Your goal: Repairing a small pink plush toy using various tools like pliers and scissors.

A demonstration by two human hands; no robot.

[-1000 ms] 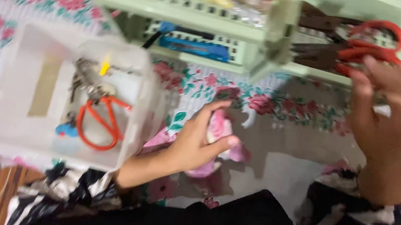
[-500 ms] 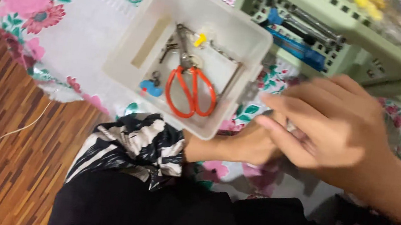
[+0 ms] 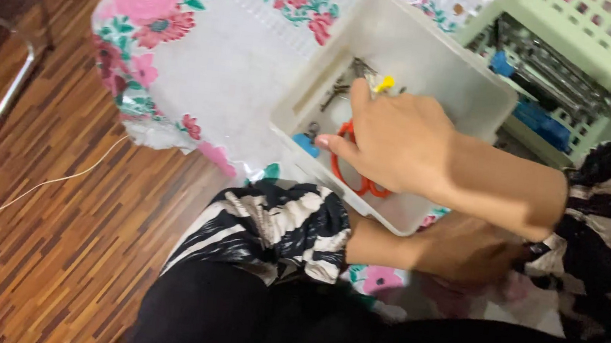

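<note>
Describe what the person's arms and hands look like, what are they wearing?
Both hands are bare, with no gloves, rings or watch visible. The right hand and the left hand emerge from loose, short black-and-white striped sleeves that leave the forearms uncovered. The left hand is partly hidden.

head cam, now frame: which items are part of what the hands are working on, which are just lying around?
In hand:
right hand, reaching into the white bin
white bin
orange-handled scissors, under that hand
yellow-tipped tool
left hand, low beside the bin; grip hidden

Lying about:
green rack
blue tools in the rack
floral cloth
white cord on the floor
</note>
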